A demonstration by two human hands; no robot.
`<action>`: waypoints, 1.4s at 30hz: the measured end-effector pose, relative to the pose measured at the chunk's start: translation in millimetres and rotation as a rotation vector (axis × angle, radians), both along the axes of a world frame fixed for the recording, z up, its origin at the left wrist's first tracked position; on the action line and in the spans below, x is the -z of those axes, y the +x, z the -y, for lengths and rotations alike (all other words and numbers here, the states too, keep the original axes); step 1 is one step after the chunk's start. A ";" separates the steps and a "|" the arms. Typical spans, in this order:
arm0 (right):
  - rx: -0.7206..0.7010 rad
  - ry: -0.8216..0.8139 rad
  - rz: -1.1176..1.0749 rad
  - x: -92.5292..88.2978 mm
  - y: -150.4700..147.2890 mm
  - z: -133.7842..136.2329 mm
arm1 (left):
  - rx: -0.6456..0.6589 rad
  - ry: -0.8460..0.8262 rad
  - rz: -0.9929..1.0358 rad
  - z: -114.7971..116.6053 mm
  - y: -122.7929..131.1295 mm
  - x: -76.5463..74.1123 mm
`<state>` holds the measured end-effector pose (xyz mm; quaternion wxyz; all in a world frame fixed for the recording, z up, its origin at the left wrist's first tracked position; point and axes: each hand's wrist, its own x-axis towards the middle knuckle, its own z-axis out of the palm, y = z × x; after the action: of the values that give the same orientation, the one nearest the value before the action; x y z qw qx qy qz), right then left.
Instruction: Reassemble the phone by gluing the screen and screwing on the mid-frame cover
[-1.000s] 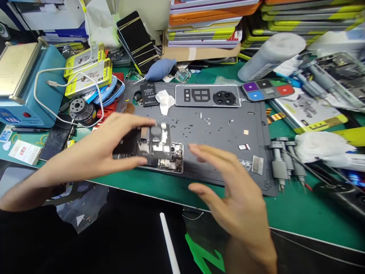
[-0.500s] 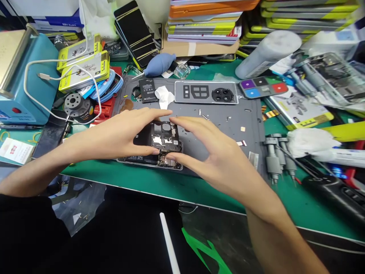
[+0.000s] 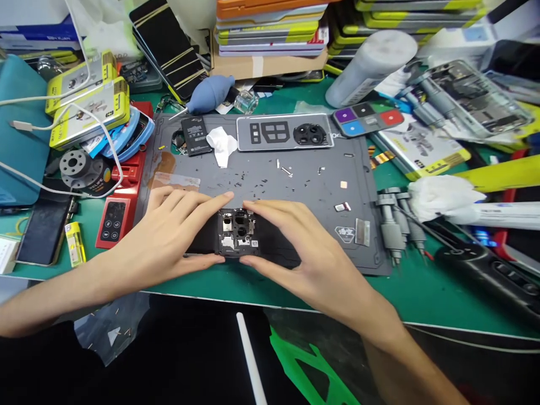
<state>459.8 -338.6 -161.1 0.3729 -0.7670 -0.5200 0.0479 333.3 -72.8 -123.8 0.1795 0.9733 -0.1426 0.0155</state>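
Observation:
An opened phone (image 3: 203, 241) lies on the grey work mat, its back off. A dark cover plate (image 3: 234, 247) with camera openings sits flat over its board at the right end. My left hand (image 3: 171, 225) spans the phone, fingertips at the far edge and thumb on the near edge, left of the plate's middle. Gripping the right end the same way is my right hand (image 3: 314, 247), thumb at the plate's near corner. The hands hide most of the phone's left part and its right edge.
The grey mat (image 3: 295, 191) carries tiny screws, a loose battery (image 3: 196, 136), a white tissue (image 3: 221, 146) and a phone back cover (image 3: 284, 132). A blue air blower (image 3: 211, 94) lies behind. Screwdrivers (image 3: 392, 228) stand right; a red device (image 3: 113, 216) lies left.
The cover plate, tilted before with the board showing below it, now lies flat over the board. Both thumbs have moved to the phone's near edge. The view has shifted.

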 end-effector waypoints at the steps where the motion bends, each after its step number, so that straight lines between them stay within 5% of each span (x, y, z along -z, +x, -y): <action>1: 0.000 0.000 -0.001 1.2 -0.6 1.1 | 0.005 0.010 0.006 0.6 -0.5 1.6; 20: 0.008 0.018 -0.007 10.4 -4.0 4.1 | 0.005 0.003 0.030 1.8 2.5 18.4; 42: -0.004 0.141 0.177 -4.0 -9.7 4.4 | -0.033 0.001 0.088 9.0 -10.8 0.0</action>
<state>450.1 -343.0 -157.1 0.3785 -0.7390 -0.5544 -0.0563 322.5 -81.8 -123.8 0.1724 0.9739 -0.1343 0.0614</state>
